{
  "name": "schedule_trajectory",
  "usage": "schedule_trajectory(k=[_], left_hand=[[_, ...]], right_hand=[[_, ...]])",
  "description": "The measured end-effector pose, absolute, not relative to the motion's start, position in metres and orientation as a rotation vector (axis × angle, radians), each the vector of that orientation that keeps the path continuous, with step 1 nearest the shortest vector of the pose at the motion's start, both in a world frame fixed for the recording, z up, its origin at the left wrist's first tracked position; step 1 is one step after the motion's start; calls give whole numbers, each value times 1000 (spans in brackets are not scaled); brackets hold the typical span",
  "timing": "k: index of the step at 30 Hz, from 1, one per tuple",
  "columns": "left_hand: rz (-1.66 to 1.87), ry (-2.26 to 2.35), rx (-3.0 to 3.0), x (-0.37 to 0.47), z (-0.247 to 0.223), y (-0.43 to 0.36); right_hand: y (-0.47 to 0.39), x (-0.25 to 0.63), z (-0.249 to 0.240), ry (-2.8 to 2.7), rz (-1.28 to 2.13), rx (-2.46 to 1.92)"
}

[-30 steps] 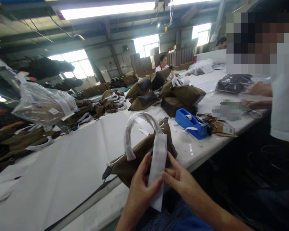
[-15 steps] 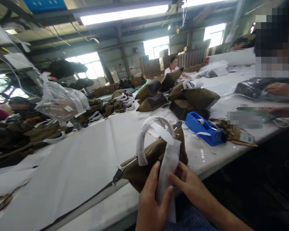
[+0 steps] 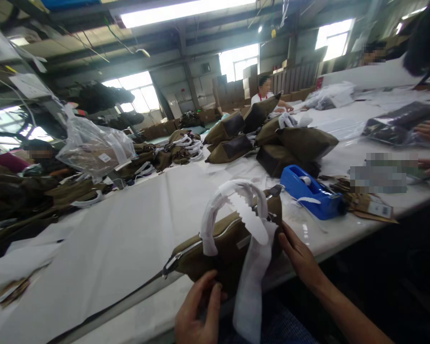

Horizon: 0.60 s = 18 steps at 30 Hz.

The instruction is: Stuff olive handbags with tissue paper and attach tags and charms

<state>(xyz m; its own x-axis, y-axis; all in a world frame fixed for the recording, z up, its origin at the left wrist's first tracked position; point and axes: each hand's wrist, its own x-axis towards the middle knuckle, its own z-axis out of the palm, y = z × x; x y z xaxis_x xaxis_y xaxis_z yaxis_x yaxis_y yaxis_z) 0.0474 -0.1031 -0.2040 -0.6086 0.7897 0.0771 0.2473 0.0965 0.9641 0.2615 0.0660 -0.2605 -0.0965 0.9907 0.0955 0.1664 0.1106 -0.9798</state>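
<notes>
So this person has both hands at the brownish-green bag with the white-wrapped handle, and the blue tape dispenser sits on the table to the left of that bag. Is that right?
Not quite: the blue tape dispenser sits to the right of the brownish-green bag, as the head view shows. Left hand and right hand are indeed at the bag.

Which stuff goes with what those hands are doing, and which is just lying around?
Part of the job:
- olive bag, with the left hand at its front and right hand at its far end
- white-wrapped handle
- white strip hanging in front

Probably just lying about:
- blue tape dispenser
- brown tags
- piled bags
</notes>
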Motion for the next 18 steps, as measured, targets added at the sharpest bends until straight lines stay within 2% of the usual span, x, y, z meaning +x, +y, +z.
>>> schedule_trajectory(k=[5, 9, 14, 18], left_hand=[[1484, 1844, 1220, 60, -183, -82], [1456, 1841, 1288, 63, -184, -68], [1380, 1755, 1326, 54, -192, -62], [1415, 1656, 1358, 61, -193, -59]], right_hand=[[67, 246, -243, -1350, 974, -1216], [40, 250, -234, -1227, 899, -1197], [-5, 249, -233, -1371, 1483, -1093], [-9, 239, -232, -1272, 1779, -1034]])
